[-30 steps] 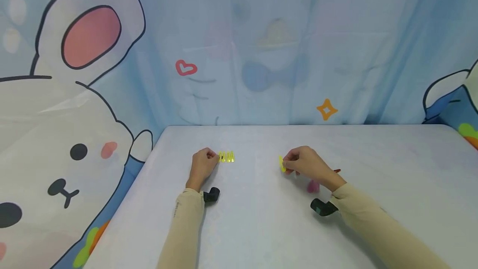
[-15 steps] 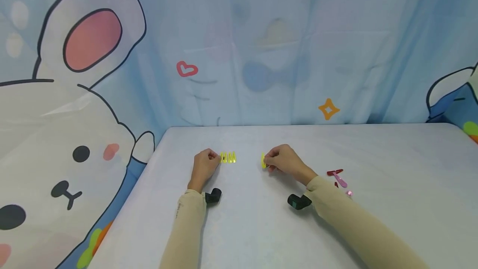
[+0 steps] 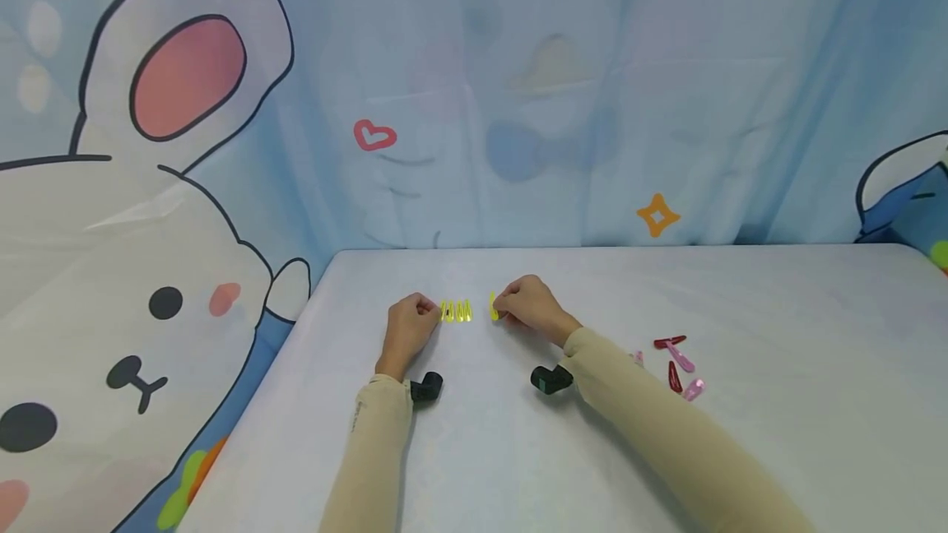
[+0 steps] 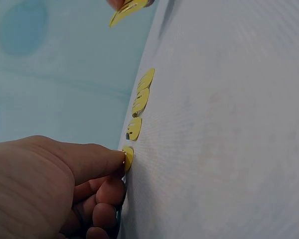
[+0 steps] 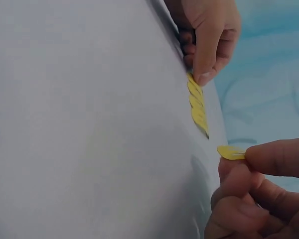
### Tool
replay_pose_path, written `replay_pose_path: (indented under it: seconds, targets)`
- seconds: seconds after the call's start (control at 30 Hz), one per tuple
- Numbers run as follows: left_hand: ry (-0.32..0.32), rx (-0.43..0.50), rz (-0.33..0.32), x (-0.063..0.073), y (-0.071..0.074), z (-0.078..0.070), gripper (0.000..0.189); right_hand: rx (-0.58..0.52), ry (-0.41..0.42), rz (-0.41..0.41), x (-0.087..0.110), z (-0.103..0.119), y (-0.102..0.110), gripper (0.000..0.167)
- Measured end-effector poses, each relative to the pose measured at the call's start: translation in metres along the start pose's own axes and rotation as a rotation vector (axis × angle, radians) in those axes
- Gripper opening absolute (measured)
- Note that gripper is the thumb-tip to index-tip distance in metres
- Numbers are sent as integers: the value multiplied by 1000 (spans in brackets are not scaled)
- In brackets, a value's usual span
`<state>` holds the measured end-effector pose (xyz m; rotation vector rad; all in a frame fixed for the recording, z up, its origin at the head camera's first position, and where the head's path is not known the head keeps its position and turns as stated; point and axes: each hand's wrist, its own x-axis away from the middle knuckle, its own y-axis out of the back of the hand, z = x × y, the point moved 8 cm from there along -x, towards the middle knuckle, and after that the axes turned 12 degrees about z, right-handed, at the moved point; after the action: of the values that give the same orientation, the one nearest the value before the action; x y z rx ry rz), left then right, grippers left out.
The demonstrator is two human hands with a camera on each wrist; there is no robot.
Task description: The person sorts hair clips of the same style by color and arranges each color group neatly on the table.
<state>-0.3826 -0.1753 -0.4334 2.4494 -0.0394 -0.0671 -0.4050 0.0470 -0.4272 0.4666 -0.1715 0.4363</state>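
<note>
Several yellow snap hair clips point(image 3: 463, 311) stand side by side in a short row on the white table. My left hand point(image 3: 410, 329) pinches the leftmost yellow clip point(image 4: 128, 158) of that row between thumb and finger. Just to the right of the row, my right hand point(image 3: 535, 308) holds one more yellow hair clip point(image 5: 231, 152) between its thumb and fingertip, raised off the tabletop. A small gap separates this clip from the row's right end. The other fingers of both hands are curled in below.
On the white table point(image 3: 474, 451), right of my right forearm, lie loose red hair clips point(image 3: 675, 377) and pink hair clips point(image 3: 694, 390). One pink clip point(image 3: 638, 358) is partly hidden by the sleeve. A blue cartoon-print curtain point(image 3: 548, 187) hangs behind the table's far edge.
My right hand has carried its yellow clip leftward, close to the row. The red and pink clips have come out from behind the right arm. My left hand stays at the row's left end.
</note>
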Motion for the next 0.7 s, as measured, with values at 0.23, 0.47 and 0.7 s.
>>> replay_pose_path:
  seconds: [0.23, 0.47, 0.7]
  targets:
    - [2, 0, 3, 0, -1, 1, 9, -9, -38, -1, -14, 7, -10, 16]
    - [-23, -11, -9, 0, 1, 0, 8, 16, -124, -56, -24, 12, -16, 12]
    - [3, -5, -4, -2, 1, -1, 8, 42, -171, -98, -27, 13, -19, 10]
